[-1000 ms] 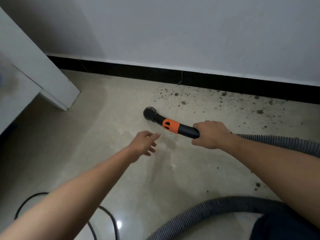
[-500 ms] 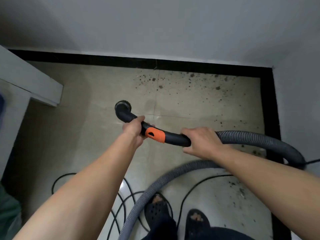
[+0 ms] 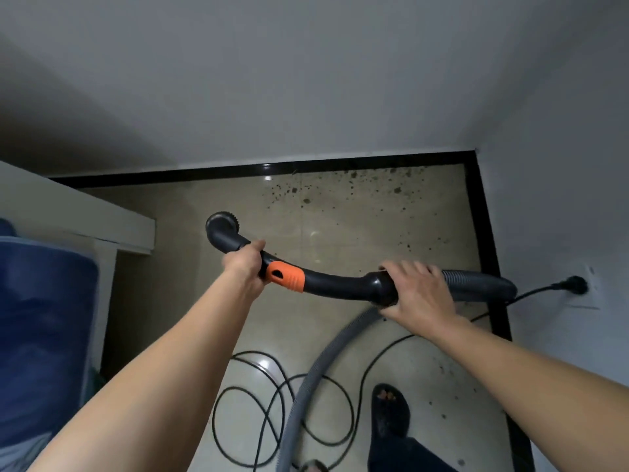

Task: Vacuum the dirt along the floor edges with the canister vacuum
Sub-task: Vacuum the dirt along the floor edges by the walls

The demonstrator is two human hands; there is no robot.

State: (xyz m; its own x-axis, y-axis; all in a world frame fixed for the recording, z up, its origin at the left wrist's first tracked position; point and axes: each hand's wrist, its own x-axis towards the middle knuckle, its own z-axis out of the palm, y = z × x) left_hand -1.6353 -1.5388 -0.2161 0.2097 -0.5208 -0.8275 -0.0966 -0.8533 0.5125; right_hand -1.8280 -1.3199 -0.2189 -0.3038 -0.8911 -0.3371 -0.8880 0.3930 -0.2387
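Now | vacuum wand (image 3: 335, 286) axis left-right | nozzle (image 3: 222, 227) at left end

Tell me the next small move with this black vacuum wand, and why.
Probably lower the round black brush nozzle and swing it right, onto the dark dirt specks beside the black baseboard. The left hand and right hand both grip the black vacuum wand with the orange collar, and the nozzle appears held above the beige tiled floor, left of the specks.
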